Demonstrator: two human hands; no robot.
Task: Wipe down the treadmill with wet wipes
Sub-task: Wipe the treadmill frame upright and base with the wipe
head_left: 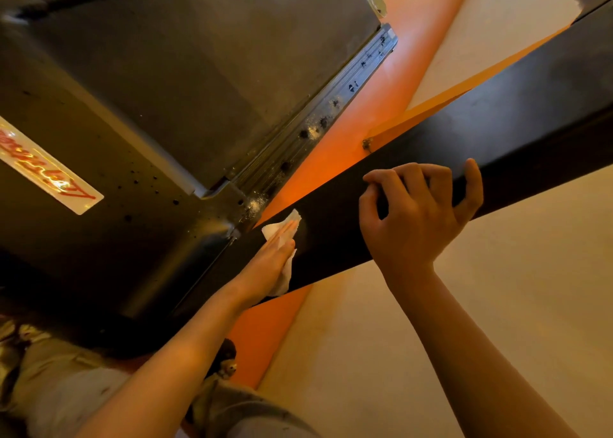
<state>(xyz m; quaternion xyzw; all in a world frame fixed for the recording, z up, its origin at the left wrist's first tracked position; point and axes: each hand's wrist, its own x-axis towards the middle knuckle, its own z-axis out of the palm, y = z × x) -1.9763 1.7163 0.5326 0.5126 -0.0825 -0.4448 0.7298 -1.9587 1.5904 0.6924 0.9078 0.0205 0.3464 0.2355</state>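
Motor hood point(99, 238): far left of the treadmill point(185, 132), beside the logo sticker point(49, 169). It is scattered with dark spots, so I judge it not yet wiped.
Belt point(199, 72): dull, with no wet sheen. Likely yet to do.
Side rail point(318, 112): pale grit and dark blobs lie along its grooves. Plainly left to do.
Wet wipe point(277, 228): flat on the lower end of the black upright point(514, 112), just beside the hood corner.
Left hand point(265, 265): fingers straight and together, pressing the wipe to the upright's face.
Right hand point(414, 225): fingers curled over the upright's upper edge, thumb hooked round it, steadying.
Progress: early, by my reading, with only this upright in hand.
Room: the hood corner hems the wipe in on the left. The face runs open up and to the right, but the right hand sits in that path. The floor point(497, 305) lies well below both edges.
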